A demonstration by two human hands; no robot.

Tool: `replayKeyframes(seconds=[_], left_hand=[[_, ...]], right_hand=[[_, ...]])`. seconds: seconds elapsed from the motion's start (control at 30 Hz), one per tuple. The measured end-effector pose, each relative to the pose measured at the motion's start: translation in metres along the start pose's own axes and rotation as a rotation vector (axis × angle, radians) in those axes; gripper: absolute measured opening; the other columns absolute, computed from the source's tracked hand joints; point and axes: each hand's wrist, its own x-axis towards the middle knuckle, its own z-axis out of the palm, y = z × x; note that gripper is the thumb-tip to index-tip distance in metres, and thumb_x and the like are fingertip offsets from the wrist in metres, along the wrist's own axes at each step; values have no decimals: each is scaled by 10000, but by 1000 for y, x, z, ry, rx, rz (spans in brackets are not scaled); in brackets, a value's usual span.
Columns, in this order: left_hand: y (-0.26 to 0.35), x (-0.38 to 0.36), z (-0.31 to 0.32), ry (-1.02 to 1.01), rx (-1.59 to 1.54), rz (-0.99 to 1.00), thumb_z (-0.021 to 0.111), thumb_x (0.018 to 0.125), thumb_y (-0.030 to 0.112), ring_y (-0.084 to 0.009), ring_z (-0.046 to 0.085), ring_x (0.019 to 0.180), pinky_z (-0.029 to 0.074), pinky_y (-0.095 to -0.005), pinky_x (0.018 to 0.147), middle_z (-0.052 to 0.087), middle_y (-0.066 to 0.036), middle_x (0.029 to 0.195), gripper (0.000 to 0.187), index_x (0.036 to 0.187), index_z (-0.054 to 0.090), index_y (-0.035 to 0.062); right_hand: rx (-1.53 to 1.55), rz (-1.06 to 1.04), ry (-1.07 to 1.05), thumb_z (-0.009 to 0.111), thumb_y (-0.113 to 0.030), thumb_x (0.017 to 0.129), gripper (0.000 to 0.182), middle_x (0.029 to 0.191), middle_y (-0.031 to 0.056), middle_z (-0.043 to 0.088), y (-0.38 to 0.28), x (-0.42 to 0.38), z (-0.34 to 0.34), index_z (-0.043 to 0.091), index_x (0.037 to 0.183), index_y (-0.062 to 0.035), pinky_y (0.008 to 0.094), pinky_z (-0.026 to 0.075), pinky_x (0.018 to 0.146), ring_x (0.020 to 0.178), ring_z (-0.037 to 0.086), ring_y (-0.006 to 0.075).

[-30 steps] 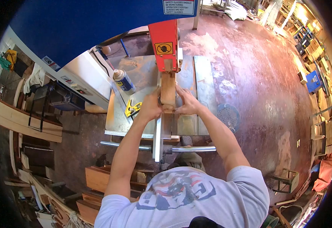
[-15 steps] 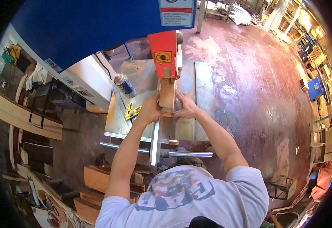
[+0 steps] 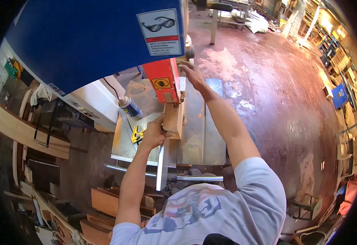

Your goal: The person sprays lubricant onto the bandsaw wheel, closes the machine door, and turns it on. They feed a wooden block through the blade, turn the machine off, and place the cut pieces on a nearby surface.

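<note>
A wooden block [image 3: 172, 120] lies on the metal table [image 3: 192, 149] of a band saw, along a straight fence [image 3: 161, 169]. My left hand [image 3: 155, 132] grips the block's near end from the left, its fingers partly hidden. Raised past the right side of the red blade guard [image 3: 160, 77], my right hand [image 3: 193, 75] holds nothing that I can see. Its fingers are stretched out just below a dark knob [image 3: 190, 52]. The blade itself is hidden behind the guard and block.
A spray can [image 3: 130, 108] and a yellow combination square [image 3: 137, 134] sit on the table left of the fence. The saw's blue housing [image 3: 84, 41] overhangs the upper left. Wooden boards [image 3: 105, 201] stand low at left. A rail [image 3: 200, 178] runs along the table's front.
My right hand has left the block and moved up beside the guard. My left hand stays at the block's near end. The view has shifted, showing more of the blue housing.
</note>
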Motion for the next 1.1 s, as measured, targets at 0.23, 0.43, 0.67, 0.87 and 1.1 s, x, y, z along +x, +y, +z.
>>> replayKeyframes(seconds=[0.23, 0.43, 0.67, 0.87, 1.1], left_hand=[[0, -1, -2, 26, 84, -13, 950, 640, 317, -428, 703, 960, 566, -456, 796, 694, -243, 1198, 937, 1442, 539, 57], [-13, 2, 4, 105, 44, 97, 945, 647, 272, -466, 661, 1041, 547, -489, 831, 702, -255, 1105, 913, 1436, 540, 58], [1, -3, 4, 94, 56, -82, 943, 655, 272, -453, 667, 1066, 552, -477, 841, 698, -253, 1150, 883, 1406, 548, 29], [2, -8, 6, 169, 42, -74, 936, 675, 336, -490, 660, 1058, 550, -484, 856, 685, -314, 1101, 860, 1366, 561, -11], [-2, -9, 6, 149, 90, -60, 906, 724, 359, -456, 674, 1071, 549, -464, 878, 704, -277, 1119, 814, 1395, 569, 44]], right_hand=[[334, 179, -187, 663, -218, 948, 308, 942, 70, 742, 1, 21, 35, 761, 1076, 45, 306, 556, 717, 802, 682, 139], [237, 122, -244, 641, -222, 939, 308, 955, 84, 733, 34, 39, 32, 761, 1091, 17, 310, 542, 658, 786, 681, 156], [-204, -406, -185, 651, -212, 902, 249, 888, 89, 722, 93, 63, 38, 769, 1002, -17, 316, 509, 620, 743, 667, 172], [-615, -541, 11, 633, -203, 871, 253, 909, 197, 730, 175, 94, 51, 784, 1030, -76, 418, 543, 761, 845, 707, 302], [326, 196, -587, 621, -219, 908, 261, 1143, 199, 720, 117, 94, 16, 773, 1083, -99, 442, 513, 924, 1090, 671, 344]])
